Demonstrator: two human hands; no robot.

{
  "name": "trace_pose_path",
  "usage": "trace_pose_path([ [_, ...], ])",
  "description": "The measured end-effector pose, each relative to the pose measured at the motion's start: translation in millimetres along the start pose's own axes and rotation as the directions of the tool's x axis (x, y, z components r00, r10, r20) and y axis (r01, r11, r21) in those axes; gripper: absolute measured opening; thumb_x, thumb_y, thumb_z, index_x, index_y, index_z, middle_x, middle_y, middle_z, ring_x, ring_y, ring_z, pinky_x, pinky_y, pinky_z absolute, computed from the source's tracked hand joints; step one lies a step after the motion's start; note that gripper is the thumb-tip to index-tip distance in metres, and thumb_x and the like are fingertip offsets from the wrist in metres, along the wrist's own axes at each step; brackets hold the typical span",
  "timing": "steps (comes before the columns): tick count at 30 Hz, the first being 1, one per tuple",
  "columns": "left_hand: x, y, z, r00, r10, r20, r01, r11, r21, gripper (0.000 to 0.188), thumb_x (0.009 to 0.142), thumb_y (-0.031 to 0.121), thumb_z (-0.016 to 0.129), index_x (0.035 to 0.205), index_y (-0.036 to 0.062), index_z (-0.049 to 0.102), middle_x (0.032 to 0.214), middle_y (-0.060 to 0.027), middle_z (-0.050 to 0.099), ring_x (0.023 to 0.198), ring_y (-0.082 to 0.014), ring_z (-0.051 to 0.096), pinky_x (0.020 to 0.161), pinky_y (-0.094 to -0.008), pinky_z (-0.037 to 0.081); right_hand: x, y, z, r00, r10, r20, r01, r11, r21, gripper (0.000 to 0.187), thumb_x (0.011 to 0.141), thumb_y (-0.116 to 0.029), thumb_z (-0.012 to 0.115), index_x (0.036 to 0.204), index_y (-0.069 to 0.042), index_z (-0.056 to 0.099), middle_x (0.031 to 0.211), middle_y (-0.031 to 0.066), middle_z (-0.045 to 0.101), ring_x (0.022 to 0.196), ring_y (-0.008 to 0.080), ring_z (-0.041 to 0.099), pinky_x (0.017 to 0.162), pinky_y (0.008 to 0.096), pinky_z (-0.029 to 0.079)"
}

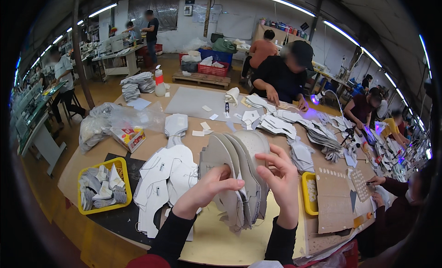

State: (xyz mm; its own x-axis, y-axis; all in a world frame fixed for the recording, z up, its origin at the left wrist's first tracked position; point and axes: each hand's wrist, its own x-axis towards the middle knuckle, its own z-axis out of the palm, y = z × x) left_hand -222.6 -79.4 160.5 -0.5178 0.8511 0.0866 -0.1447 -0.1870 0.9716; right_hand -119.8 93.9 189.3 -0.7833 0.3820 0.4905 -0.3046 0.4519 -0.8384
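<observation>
A fanned bundle of grey and off-white shoe-upper pieces stands upright between my hands, over a pale yellow board. My left hand is closed on its near left side, thumb across the edges and fingers partly hidden between the layers. On the right, my right hand curls against the outermost piece, fingertips and thumb touching its face and edge. Loose threads hang from the lower edges. Just left lies a pile of white upper pieces with thread ends trailing over it.
A yellow basket of small parts stands left, and another yellow tray right, beside a cardboard sheet. Plastic bags and a bottle are farther left. Across the table a person in black works near stacked pieces.
</observation>
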Motion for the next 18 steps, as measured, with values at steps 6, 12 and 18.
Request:
trace_pose_path([
  [6,-0.6,6.4,-6.9,0.993,-0.066,0.097,0.066,0.998,0.004,0.073,0.083,0.034,0.071,0.139,-0.0061,0.045,0.130,-0.0130,0.056,0.120,-0.0192,0.053,0.100,-0.0306,0.040,-2.6,-9.9,-4.4,0.999,0.053,0.000,-0.053,0.998,0.022,0.023,0.083,-0.006,0.071,0.105,-0.001,0.073,0.130,0.0105,0.057,0.099,0.0143,0.063,0.078,0.0237,0.053],
  [12,-2.5,-5.3,-17.9,0.985,-0.012,0.175,0.023,0.998,-0.059,0.081,0.079,0.031,0.074,0.143,-0.0054,0.040,0.134,-0.0135,0.054,0.125,-0.0208,0.050,0.105,-0.0324,0.039,-9.1,-20.7,8.7,0.975,-0.218,0.030,0.220,0.958,-0.185,0.022,0.082,-0.005,0.072,0.103,0.000,0.073,0.119,0.0188,0.063,0.097,0.0277,0.067,0.084,0.0352,0.053],
  [18,-12.0,-10.8,-29.8,0.980,0.009,0.199,0.013,0.994,-0.112,0.093,0.071,0.033,0.079,0.145,-0.0045,0.037,0.137,-0.0156,0.051,0.129,-0.0241,0.048,0.109,-0.0340,0.035,-14.3,-34.7,6.7,0.951,-0.290,0.110,0.306,0.933,-0.186,0.031,0.076,-0.013,0.082,0.103,-0.001,0.074,0.122,0.0195,0.062,0.107,0.0328,0.065,0.088,0.0386,0.053],
])
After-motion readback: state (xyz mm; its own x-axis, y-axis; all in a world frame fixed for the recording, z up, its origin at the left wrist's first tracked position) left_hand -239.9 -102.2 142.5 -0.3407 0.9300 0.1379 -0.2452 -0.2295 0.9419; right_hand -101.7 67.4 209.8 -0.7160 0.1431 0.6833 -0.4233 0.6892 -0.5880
